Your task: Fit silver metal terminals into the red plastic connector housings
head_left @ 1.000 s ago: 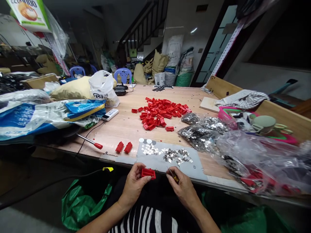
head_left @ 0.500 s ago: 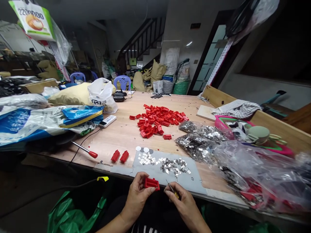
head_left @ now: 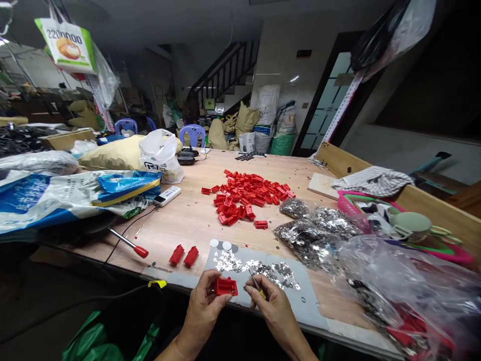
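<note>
A small red plastic housing [head_left: 226, 287], hollow side toward me, is pinched in my left hand [head_left: 205, 300] at the table's near edge. A small metal bit shows inside its right end. My right hand [head_left: 271, 301] grips a thin pointed tool with a yellow handle [head_left: 262, 294], its tip pointing up and left, apart from the housing. Just beyond my hands, small flat metal pieces [head_left: 274, 273] lie scattered on a grey mat [head_left: 311, 306]. Two more red housings [head_left: 191, 256] stand left of the mat.
A heap of red housings [head_left: 248, 193] covers the table's middle. Bags of metal pieces [head_left: 304, 238] and a pink basket [head_left: 343, 203] stand at right. Left are a red-handled rod [head_left: 140, 251], a white power strip [head_left: 167, 196] and a blue-white sack [head_left: 71, 200].
My view has tilted up slightly, so the table appears lower. Both hands have moved a little forward over the mat's edge, still holding the housing and the tool.
</note>
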Tool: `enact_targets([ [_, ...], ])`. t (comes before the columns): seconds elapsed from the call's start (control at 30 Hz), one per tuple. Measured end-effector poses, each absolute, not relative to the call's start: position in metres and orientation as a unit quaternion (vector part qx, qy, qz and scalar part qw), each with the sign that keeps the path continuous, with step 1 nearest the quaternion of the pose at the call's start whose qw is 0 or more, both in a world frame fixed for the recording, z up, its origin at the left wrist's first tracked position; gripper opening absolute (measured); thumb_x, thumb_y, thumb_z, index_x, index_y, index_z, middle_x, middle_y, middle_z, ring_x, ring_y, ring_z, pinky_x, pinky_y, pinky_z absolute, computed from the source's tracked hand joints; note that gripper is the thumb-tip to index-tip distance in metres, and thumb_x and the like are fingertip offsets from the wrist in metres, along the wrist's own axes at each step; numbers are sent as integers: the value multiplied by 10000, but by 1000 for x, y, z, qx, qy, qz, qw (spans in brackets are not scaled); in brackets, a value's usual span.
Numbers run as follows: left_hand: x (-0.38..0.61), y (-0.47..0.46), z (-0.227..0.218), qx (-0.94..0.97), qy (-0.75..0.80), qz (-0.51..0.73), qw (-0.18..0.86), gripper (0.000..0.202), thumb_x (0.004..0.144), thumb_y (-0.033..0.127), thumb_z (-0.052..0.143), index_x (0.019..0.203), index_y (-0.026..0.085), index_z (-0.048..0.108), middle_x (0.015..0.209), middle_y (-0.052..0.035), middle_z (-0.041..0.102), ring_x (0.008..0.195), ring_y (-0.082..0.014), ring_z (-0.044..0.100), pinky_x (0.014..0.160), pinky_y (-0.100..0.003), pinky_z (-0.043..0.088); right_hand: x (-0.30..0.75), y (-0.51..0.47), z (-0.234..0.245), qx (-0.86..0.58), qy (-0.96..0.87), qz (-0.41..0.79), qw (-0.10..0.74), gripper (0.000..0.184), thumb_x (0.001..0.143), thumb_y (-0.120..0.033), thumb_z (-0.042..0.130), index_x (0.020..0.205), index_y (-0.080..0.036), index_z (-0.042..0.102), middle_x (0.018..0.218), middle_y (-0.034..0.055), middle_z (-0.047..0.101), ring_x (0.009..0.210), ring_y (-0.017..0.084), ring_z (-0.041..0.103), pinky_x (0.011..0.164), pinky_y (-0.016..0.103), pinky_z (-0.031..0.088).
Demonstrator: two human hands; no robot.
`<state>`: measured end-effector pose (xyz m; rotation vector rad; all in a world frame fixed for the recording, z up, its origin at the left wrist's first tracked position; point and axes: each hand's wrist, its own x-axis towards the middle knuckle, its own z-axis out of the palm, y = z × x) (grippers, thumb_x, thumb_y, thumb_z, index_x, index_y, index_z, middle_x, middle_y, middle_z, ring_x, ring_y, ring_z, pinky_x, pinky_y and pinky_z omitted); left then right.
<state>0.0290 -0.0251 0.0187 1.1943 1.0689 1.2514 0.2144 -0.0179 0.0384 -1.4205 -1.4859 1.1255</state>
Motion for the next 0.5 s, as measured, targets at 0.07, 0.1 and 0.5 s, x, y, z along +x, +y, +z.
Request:
enact_targets([
  [0.07, 31, -25, 17, 509, 444, 520, 522, 350, 751, 278, 702, 1048, 218, 526, 1005, -41, 655, 930, -201, 661, 846, -326, 535, 217, -19, 40, -554, -587, 441, 394, 261, 823, -453, 565, 835, -195, 604, 724, -6, 586, 589, 139, 549, 603, 256, 452],
  [0.1, 32, -25, 16, 513, 442, 519, 522, 351, 756, 277, 699, 1054, 219, 523, 1013, -42, 652, 936, -202, 658, 851, -329, 534, 218, -20, 39, -552, -587, 439, 397, 263, 825, -454, 563, 841, -195, 603, 736, -4, 585, 588, 135, 538, 591, 253, 449],
  [0.5, 23, -26, 24, 550, 446, 534, 462, 385, 719, 252, 723, 1075, 222, 578, 1015, -53, 671, 929, -214, 669, 864, -342, 539, 208, -16, 46, -538, -572, 450, 425, 278, 787, -464, 617, 812, -188, 602, 695, -13, 553, 561, 119, 504, 565, 245, 441],
])
